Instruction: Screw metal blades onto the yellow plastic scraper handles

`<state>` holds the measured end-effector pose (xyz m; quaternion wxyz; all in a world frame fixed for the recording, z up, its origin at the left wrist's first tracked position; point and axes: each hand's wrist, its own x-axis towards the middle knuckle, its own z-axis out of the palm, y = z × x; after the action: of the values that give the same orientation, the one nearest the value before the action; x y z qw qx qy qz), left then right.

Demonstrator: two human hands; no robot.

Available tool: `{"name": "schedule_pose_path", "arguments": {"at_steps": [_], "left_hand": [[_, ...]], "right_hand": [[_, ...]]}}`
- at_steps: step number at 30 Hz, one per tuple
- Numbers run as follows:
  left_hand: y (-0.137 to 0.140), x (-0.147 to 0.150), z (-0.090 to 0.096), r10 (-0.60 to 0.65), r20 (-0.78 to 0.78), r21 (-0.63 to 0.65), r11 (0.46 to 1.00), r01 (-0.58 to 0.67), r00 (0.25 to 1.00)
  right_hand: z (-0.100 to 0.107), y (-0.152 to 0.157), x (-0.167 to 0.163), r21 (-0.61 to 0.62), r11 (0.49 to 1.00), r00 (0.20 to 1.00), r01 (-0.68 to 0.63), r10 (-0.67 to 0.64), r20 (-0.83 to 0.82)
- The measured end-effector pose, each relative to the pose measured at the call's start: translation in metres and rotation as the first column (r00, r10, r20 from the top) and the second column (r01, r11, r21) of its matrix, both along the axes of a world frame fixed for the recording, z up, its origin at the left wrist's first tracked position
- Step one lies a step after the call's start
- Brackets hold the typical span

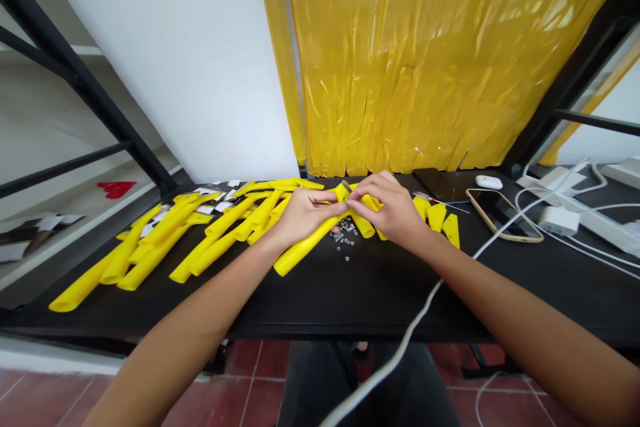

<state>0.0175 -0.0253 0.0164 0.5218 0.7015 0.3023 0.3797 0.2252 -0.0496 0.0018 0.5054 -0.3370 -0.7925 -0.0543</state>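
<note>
My left hand [304,215] is closed around a yellow tube-like handle [299,253], which slants up and away from me over the table. The fingers of my right hand [389,208] are pinched together at the handle's upper end. Whatever sits between those fingertips is too small to make out. Just below the hands lies a loose scatter of small metal nuts [346,238] on the black tabletop. More yellow handles [150,247] lie in rows to the left of my hands, and a few lie partly hidden behind my right hand.
Several short yellow pieces [437,217] and a thin screwdriver [447,203] lie right of my right hand. Farther right are a phone [505,215], a white earbud case [489,181] and a power strip [600,217]. A white cable [420,320] crosses the table's front edge. Yellow plastic sheeting [400,67] hangs behind.
</note>
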Motion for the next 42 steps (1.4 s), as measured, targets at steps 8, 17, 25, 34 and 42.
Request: {"name": "schedule_pose_path", "arguments": {"at_steps": [8,17,25,34,42], "left_hand": [[0.001,0.001,-0.005,-0.018,-0.03,0.018,1.0,0.019,0.999],[0.002,0.0,-0.006,-0.019,-0.042,0.028,0.999,0.02,0.999],[-0.004,0.003,0.001,0.027,-0.01,-0.123,0.992,-0.028,1.0],[0.008,-0.004,0.0,0.049,0.089,-0.224,0.974,-0.028,0.995],[0.01,-0.004,0.001,0.072,0.097,-0.239,0.97,-0.047,0.993]], "right_hand": [[-0.004,0.001,0.001,-0.033,0.999,0.998,-0.033,0.035,0.048],[-0.004,-0.003,-0.004,-0.096,0.995,0.999,0.033,-0.033,0.003],[-0.004,0.001,-0.003,-0.29,0.952,0.988,0.097,-0.127,-0.086],[0.005,0.04,0.11,-0.418,0.361,0.552,0.834,-0.536,0.638],[-0.007,0.048,0.115,-0.439,0.357,0.563,0.825,-0.438,0.701]]}}
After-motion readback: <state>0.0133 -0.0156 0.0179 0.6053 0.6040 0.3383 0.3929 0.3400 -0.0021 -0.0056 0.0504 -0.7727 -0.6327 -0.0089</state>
